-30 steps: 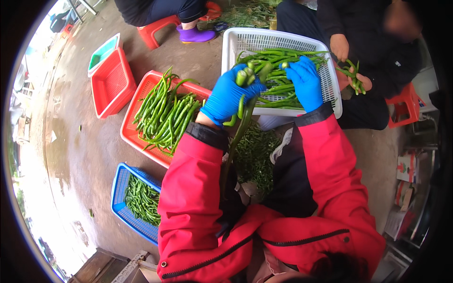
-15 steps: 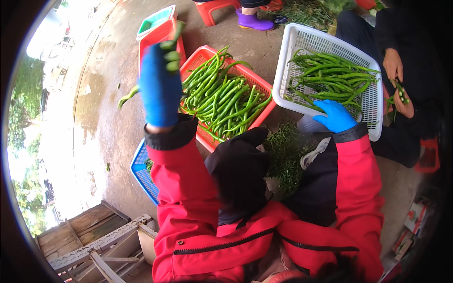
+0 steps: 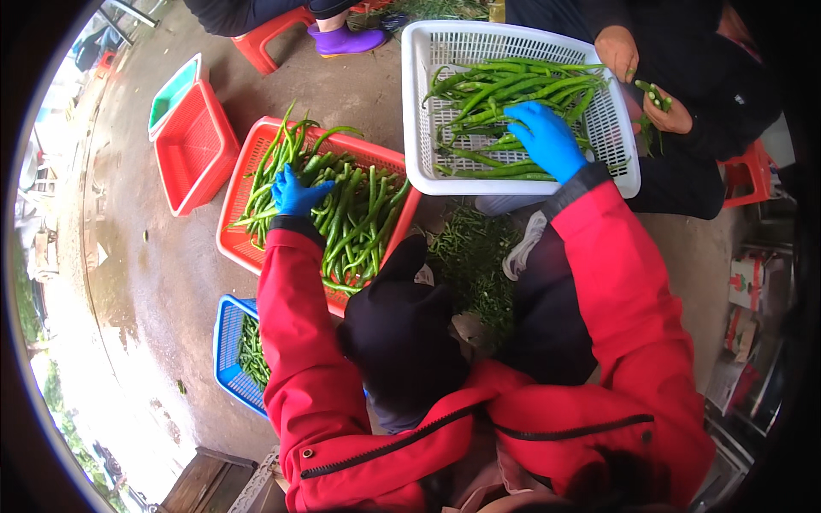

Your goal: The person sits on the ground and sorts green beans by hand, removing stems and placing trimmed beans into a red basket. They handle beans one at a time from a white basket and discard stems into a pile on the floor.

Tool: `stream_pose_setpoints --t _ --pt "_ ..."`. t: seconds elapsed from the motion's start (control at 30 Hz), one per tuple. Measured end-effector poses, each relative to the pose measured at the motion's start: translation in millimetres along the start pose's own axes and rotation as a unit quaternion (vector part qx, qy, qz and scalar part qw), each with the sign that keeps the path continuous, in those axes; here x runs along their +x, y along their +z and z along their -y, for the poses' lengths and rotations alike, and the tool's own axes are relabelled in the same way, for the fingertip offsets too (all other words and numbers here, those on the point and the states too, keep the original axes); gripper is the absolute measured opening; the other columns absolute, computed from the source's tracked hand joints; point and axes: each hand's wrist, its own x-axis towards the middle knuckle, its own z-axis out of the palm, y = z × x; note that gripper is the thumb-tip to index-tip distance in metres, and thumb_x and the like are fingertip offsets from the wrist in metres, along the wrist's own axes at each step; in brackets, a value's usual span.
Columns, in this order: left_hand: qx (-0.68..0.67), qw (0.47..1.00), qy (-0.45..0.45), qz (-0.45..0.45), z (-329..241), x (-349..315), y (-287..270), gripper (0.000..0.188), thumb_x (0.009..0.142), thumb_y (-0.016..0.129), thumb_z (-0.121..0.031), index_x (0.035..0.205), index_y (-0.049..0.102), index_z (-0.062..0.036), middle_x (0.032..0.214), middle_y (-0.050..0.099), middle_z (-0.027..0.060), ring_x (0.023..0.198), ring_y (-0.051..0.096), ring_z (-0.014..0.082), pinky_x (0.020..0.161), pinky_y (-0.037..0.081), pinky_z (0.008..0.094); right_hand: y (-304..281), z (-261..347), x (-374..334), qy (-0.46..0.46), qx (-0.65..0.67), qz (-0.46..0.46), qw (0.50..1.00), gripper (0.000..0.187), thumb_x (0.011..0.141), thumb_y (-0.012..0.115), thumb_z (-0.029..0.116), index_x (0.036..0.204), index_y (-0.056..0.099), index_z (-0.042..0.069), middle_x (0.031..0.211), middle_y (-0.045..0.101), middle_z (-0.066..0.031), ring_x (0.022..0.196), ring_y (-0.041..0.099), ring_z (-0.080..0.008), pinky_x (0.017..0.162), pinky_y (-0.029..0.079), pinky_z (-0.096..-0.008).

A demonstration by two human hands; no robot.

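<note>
Resting on long green peppers (image 3: 351,214) left of centre, the left hand (image 3: 299,195) has its fingers spread over the heap. Two blue gloves, smooth and thin, cover the person's two hands. The right hand (image 3: 549,141), above and right of centre, has its fingertips down at a second lot of green peppers (image 3: 500,85); whether it pinches one I cannot tell. Both lots lie too thickly overlapped to count, slender, glossy, tapering and slightly curved.

Five plastic containers show, all roughly rectangular: one white basket (image 3: 414,111) at upper centre, its walls pierced with slots, holding the right hand's peppers; one orange-red basket (image 3: 380,154), holding the left hand's; one red basket (image 3: 198,150) and one teal tub (image 3: 175,96), touching, at upper left; and one blue mesh basket (image 3: 227,350) at lower left, with small, thin green pods (image 3: 252,352) in it.

Two bare hands of a co-worker show at upper right, one (image 3: 617,53) near the white basket's corner, the other (image 3: 673,113) closed around a small bunch of green stalks (image 3: 654,94). One purple boot (image 3: 346,40), smooth as rubber, stands at the top beside a red plastic stool (image 3: 258,41). Loose green trimmings (image 3: 469,261) make a ragged heap on the floor near the centre
</note>
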Motion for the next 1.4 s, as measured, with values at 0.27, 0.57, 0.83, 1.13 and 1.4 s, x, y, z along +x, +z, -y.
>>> stream_pose_setpoints --t 0.27,0.57,0.83,1.13,1.4 --pt "-0.053 0.983 0.085 -0.153 -51 -40 -33 0.087 0.064 0.073 -0.054 0.13 0.042 -0.0067 0.133 0.036 0.0267 0.124 0.032 0.0402 0.102 0.025 0.0477 74 -36 40 -0.078 -0.311 -0.016 0.947 0.038 0.078 0.057 0.015 0.115 0.055 0.014 0.119 0.05 -0.0086 0.098 0.052 -0.0298 0.078 0.046 -0.0444" --pt "-0.22 0.918 0.283 -0.169 -141 -96 -74 0.054 0.07 0.075 -0.031 0.115 0.055 -0.0082 0.115 0.05 0.0203 0.111 0.043 0.0354 0.095 0.032 0.0434 94 -51 24 0.127 0.049 0.026 0.99 0.016 0.086 0.047 0.019 0.094 0.052 0.007 0.092 0.055 -0.018 0.08 0.057 -0.0383 0.067 0.046 -0.049" --pt "-0.224 0.871 0.407 -0.157 -240 -165 -116 0.048 0.072 0.073 -0.028 0.112 0.056 -0.0058 0.111 0.054 0.0175 0.105 0.049 0.0341 0.09 0.038 0.0407 56 -41 27 0.013 0.04 -0.196 0.98 0.013 0.079 0.056 0.011 0.091 0.054 0.008 0.089 0.06 -0.0135 0.079 0.059 -0.0358 0.066 0.048 -0.0448" --pt "-0.46 0.83 0.283 -0.138 -265 -148 -66 0.036 0.074 0.072 -0.018 0.105 0.059 -0.004 0.1 0.058 0.0164 0.096 0.055 0.0314 0.085 0.043 0.0375 79 -46 6 0.036 0.031 0.005 0.999 0.038 0.08 0.058 0.026 0.116 0.055 0.016 0.094 0.061 -0.0183 0.082 0.059 -0.0376 0.068 0.048 -0.0472" --pt "-0.328 0.903 0.267 -0.081 -253 -113 -39 0.042 0.074 0.069 -0.019 0.112 0.057 -0.006 0.107 0.059 0.0168 0.097 0.056 0.0351 0.084 0.045 0.0418 25 6 39 0.096 0.18 -0.156 0.966 0.021 0.08 0.063 0.025 0.086 0.065 0.005 0.081 0.063 -0.0177 0.074 0.06 -0.0357 0.062 0.047 -0.0407"
